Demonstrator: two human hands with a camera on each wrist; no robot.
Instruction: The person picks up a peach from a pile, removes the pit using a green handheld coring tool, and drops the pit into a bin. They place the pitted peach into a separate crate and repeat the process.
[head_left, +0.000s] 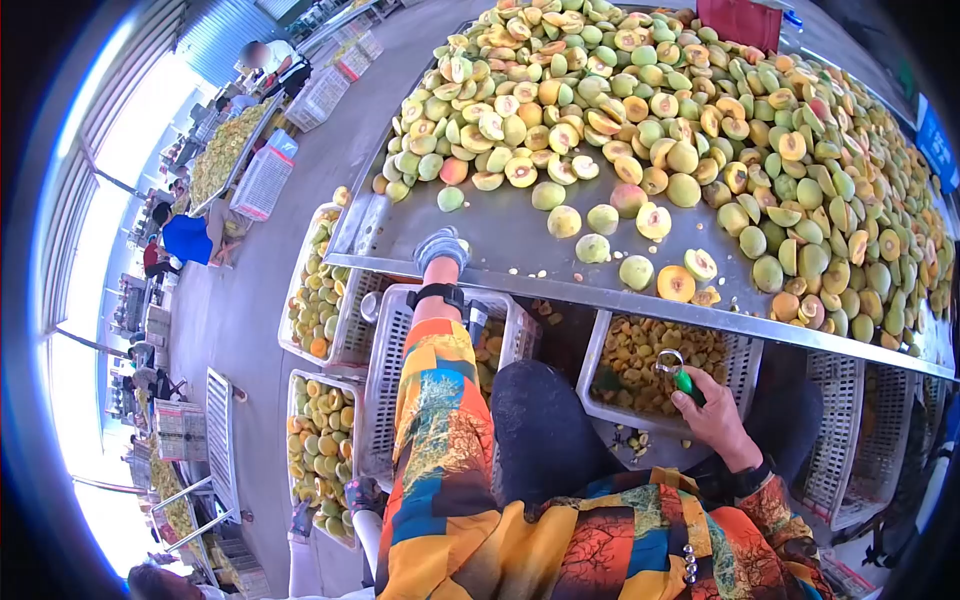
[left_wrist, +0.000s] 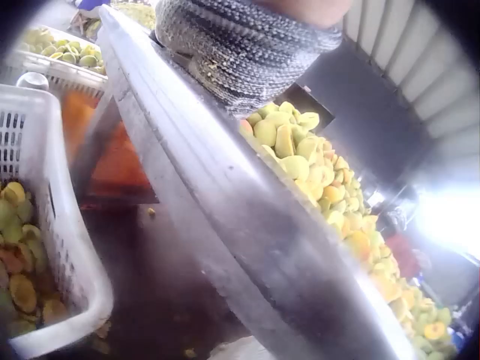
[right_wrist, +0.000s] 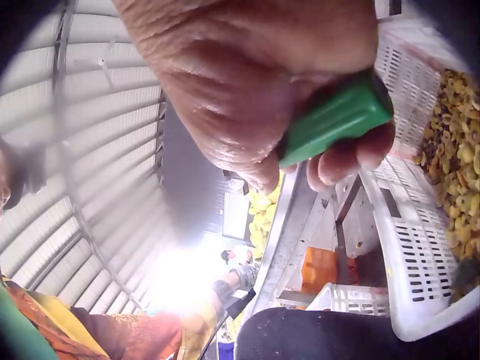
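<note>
My right hand [head_left: 715, 415] grips the green handle [head_left: 686, 384] of a tool with a metal ring end [head_left: 670, 361], above a crate of cut fruit pieces. In the right wrist view the fingers of the right hand [right_wrist: 262, 82] curl round that green handle [right_wrist: 341, 120]. At the near rim of the metal table [head_left: 560, 290] is my left hand [head_left: 440, 248] in a grey glove. The left wrist view shows the glove [left_wrist: 244, 56] against the metal rim [left_wrist: 247, 202]; its fingers are hidden. Halved and whole fruit [head_left: 620, 100] are heaped beyond.
Below the table edge stand white crates, one with fruit pieces [head_left: 650, 350] and one [head_left: 395, 345] under my left arm. More crates of fruit [head_left: 320, 430] are at the left. Another person's gloved hand [head_left: 365, 495] shows at the lower left. Other people work at distant tables.
</note>
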